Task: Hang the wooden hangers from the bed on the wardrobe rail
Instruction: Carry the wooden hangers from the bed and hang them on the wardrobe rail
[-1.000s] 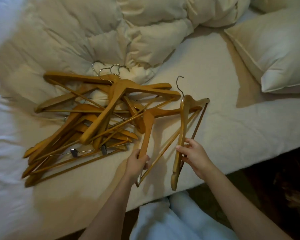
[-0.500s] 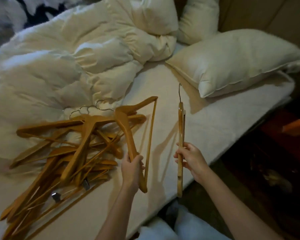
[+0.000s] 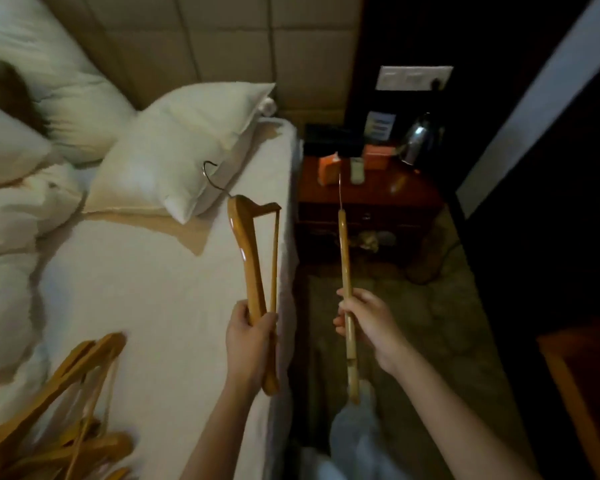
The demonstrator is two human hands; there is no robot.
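The left hand (image 3: 248, 336) is gripping one wooden hanger (image 3: 253, 258) above the bed's (image 3: 160, 289) right edge. The right hand (image 3: 368, 323) is clasping a second hanger (image 3: 346, 268), seen edge-on, over the floor. The remaining hangers (image 3: 63, 410) are lying heaped on the bed's near left.

A person's left hand (image 3: 248, 336) grips one hanger (image 3: 252, 258) above the bed (image 3: 160, 289) edge, hook (image 3: 211, 176) pointing away from the fingers toward a pillow (image 3: 174, 150). The right hand (image 3: 368, 323) holds a second hanger (image 3: 345, 268) edge-on over the floor, a nightstand (image 3: 371, 199) beyond. More hangers (image 3: 66, 403) lie left of the fingers.
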